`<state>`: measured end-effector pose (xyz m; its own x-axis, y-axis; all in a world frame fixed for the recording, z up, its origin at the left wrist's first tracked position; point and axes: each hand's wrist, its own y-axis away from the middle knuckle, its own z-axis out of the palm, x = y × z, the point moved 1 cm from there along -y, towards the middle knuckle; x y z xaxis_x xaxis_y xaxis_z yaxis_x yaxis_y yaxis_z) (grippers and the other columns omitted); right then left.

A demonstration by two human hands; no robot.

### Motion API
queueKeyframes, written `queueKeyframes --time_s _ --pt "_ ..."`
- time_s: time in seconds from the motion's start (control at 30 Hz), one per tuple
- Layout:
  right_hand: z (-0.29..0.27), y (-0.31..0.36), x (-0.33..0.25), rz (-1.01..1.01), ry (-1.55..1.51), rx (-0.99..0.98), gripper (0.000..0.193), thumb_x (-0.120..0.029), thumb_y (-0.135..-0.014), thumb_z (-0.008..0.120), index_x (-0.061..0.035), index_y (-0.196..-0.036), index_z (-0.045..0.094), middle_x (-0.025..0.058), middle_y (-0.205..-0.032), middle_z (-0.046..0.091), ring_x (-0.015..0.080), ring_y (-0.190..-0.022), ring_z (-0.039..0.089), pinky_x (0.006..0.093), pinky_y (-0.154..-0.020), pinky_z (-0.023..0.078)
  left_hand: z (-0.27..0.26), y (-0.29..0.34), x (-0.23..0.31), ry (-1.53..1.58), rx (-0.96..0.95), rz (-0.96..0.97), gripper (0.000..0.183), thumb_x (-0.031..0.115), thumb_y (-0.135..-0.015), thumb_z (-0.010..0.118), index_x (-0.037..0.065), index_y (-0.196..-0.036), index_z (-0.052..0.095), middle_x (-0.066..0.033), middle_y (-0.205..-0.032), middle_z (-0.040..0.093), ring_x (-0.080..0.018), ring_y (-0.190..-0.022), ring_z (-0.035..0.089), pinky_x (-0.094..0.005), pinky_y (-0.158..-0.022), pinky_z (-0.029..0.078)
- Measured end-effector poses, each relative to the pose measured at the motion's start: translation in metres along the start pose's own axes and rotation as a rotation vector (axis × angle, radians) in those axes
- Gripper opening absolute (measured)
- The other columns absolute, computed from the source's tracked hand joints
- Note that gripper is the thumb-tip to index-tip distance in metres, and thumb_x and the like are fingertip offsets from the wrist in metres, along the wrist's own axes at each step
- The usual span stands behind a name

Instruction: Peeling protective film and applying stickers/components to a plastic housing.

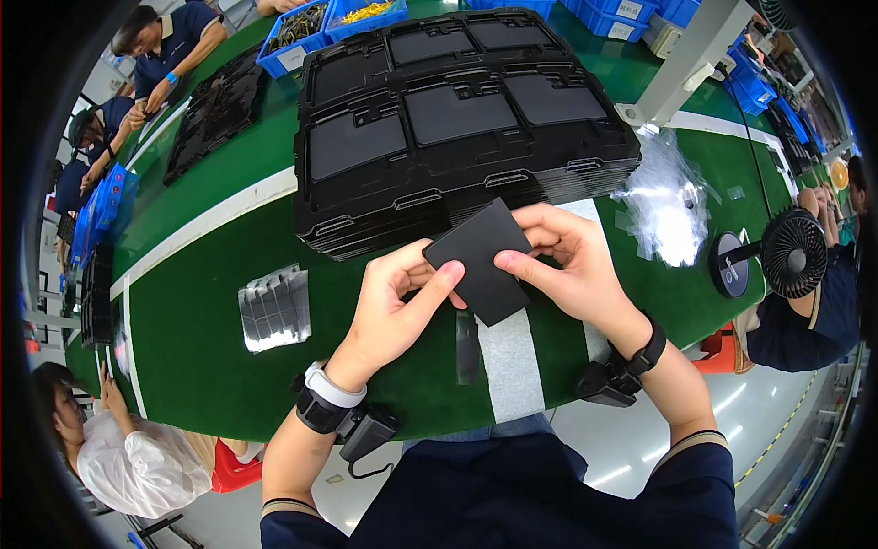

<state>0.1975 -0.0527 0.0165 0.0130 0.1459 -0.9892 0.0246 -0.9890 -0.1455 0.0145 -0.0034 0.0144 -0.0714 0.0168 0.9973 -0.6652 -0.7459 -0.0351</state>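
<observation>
A flat, black rectangular panel is held tilted between both hands, above the green table. My left hand pinches its left edge, thumb on top and fingers curled beneath. On the right edge, my right hand grips it the same way, thumb on its face. Just beyond the hands stands a tall stack of black moulded trays, the top one holding several similar dark panels in its pockets. Under the panel, a light grey strip runs down the table beside a narrow dark film strip.
Left on the green table lies a sheet of dark film pieces. A pile of clear film and a small black fan stand right. Blue bins sit behind the trays; a metal post rises right. People sit on both sides.
</observation>
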Motion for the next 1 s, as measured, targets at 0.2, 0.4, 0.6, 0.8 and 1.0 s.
queueKeyframes --time_s 0.2,0.4,0.6,0.8,1.0 --pt "-0.001 0.001 0.000 -0.089 0.016 0.032 0.045 -0.002 -0.077 0.065 -0.0042 -0.118 0.047 -0.0012 -0.064 0.057 0.0030 -0.059 0.050 0.0180 -0.058 0.039 -0.001 0.001 0.001 0.012 -0.001 -0.054 0.020 0.015 -0.089 0.054 -0.003 -0.098 0.057 -0.0046 -0.079 0.062 -0.0075 -0.059 0.054 -0.0207 -0.058 0.044" --pt "-0.001 0.000 0.003 -0.137 0.077 0.032 0.047 -0.002 -0.077 0.065 -0.0053 -0.121 0.047 -0.0016 -0.062 0.055 0.0028 -0.057 0.047 0.0182 -0.057 0.038 -0.002 0.001 -0.001 -0.040 0.032 -0.049 0.017 0.015 -0.088 0.056 -0.002 -0.091 0.057 -0.0009 -0.070 0.059 -0.0050 -0.052 0.049 -0.0192 -0.048 0.038" --pt "0.001 -0.002 0.004 -0.094 -0.031 -0.060 0.054 -0.004 -0.079 0.063 -0.0070 -0.128 0.040 0.0011 -0.071 0.058 0.0046 -0.062 0.050 0.0195 -0.060 0.041 -0.002 0.000 -0.005 0.075 0.062 -0.063 0.016 0.014 -0.088 0.056 -0.001 -0.094 0.057 -0.0005 -0.070 0.057 -0.0048 -0.051 0.050 -0.0183 -0.047 0.037" --pt "-0.009 0.002 0.005 -0.198 0.207 -0.058 0.065 0.000 -0.074 0.064 -0.0049 -0.132 0.033 0.0056 -0.071 0.060 0.0103 -0.062 0.055 0.0220 -0.061 0.043 -0.002 -0.002 -0.011 0.119 0.104 0.051 0.017 0.012 -0.089 0.053 -0.003 -0.098 0.056 -0.0046 -0.079 0.060 -0.0085 -0.053 0.054 -0.0204 -0.050 0.041" --pt "-0.009 -0.011 -0.013 -0.536 0.467 0.105 0.039 -0.002 -0.071 0.069 -0.0058 -0.107 0.056 0.0062 -0.076 0.063 0.0163 -0.064 0.060 0.0292 -0.056 0.048 -0.002 -0.004 -0.017 0.136 0.019 0.021 0.026 0.008 -0.089 0.052 -0.001 -0.112 0.047 -0.0108 -0.090 0.061 -0.0119 -0.061 0.058 -0.0236 -0.057 0.049"
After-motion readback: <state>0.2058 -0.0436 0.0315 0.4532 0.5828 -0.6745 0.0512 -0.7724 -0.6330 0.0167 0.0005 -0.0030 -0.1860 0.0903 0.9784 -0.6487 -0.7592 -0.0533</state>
